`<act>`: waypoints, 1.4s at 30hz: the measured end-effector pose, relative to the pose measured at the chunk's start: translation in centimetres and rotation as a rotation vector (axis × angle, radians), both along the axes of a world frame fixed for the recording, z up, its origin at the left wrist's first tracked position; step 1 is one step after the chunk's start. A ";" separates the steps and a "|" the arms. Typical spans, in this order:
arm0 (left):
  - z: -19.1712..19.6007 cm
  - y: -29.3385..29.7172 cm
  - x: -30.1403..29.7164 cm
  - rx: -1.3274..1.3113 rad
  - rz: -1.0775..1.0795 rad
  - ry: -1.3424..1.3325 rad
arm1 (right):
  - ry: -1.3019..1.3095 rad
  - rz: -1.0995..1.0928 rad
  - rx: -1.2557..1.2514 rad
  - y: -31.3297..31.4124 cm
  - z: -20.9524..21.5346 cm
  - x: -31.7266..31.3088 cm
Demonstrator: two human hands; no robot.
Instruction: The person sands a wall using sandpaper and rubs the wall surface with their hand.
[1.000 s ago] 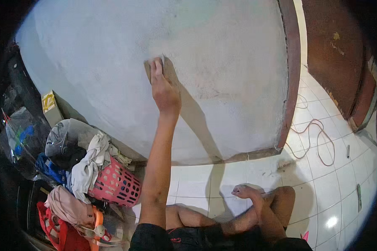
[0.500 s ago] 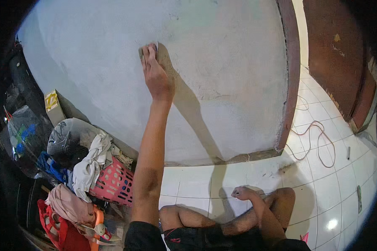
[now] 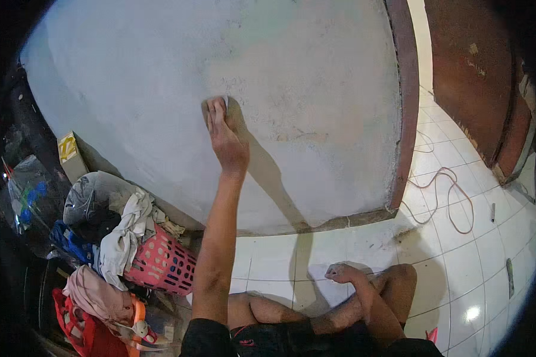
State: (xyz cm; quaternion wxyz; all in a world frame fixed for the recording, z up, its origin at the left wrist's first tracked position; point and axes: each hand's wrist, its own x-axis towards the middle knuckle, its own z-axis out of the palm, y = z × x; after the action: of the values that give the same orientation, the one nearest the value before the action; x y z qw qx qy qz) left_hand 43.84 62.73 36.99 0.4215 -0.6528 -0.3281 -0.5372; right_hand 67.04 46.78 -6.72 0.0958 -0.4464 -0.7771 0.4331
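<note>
My left hand (image 3: 227, 143) is raised in front of me with the arm stretched out. Its fingers press a small grey-brown piece of sandpaper (image 3: 206, 110) flat against the pale, patchy wall (image 3: 143, 89); a light edge of the piece shows beside the fingertips, and the palm covers the rest. Down by my bent legs, my right hand (image 3: 341, 273) hangs over the white tiled floor (image 3: 274, 291), its forearm across my thigh. Its fingers are curled in, and nothing shows in them.
At the left stand a pink perforated basket (image 3: 161, 262) heaped with clothes, a yellow-and-white box (image 3: 71, 156), a pink cloth (image 3: 95, 291) and a red bag (image 3: 80, 330). An orange cord (image 3: 449, 172) loops over the tiles at right, near a brown door (image 3: 473, 77).
My left hand has slid down the wall with the sandpaper, and its elbow is lower. My right hand stays where it was. The view has shifted slightly.
</note>
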 end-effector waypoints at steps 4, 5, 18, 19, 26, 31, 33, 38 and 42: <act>6.3 0.7 0.3 0.003 -0.060 -0.018 | -0.051 0.009 -0.042 0.4 0.3 -0.2; 7.0 0.8 0.4 0.003 -0.057 -0.038 | -0.029 0.009 -0.008 0.4 0.4 -0.2; -12.3 -1.8 1.4 -0.134 -0.120 -0.054 | -0.026 0.104 0.134 0.2 0.5 0.3; -12.9 -1.8 1.4 -0.199 -0.098 -0.094 | -0.057 0.115 0.110 0.3 0.4 0.3; -7.7 -0.1 1.9 -0.189 -0.060 -0.088 | -0.067 -0.004 -0.004 0.7 -0.5 -0.3; -7.6 0.3 4.1 -0.132 -0.114 -0.202 | -0.043 0.061 0.055 1.1 -1.4 0.0; -10.1 -0.4 5.1 -0.123 -0.126 -0.195 | -0.013 0.028 0.020 1.0 -1.3 -0.1; -14.7 -1.8 5.6 -0.236 -0.107 -0.138 | -0.009 0.009 -0.098 0.9 0.0 -0.4; -14.5 -1.9 5.2 -0.306 -0.060 -0.125 | -0.007 0.022 -0.152 0.6 1.3 0.2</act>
State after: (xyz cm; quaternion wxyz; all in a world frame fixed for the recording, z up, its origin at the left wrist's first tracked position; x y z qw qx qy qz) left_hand 49.05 60.78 22.47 0.2795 -0.6842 -0.4122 -0.5328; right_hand 67.26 47.37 -5.40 0.0541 -0.4455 -0.7473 0.4901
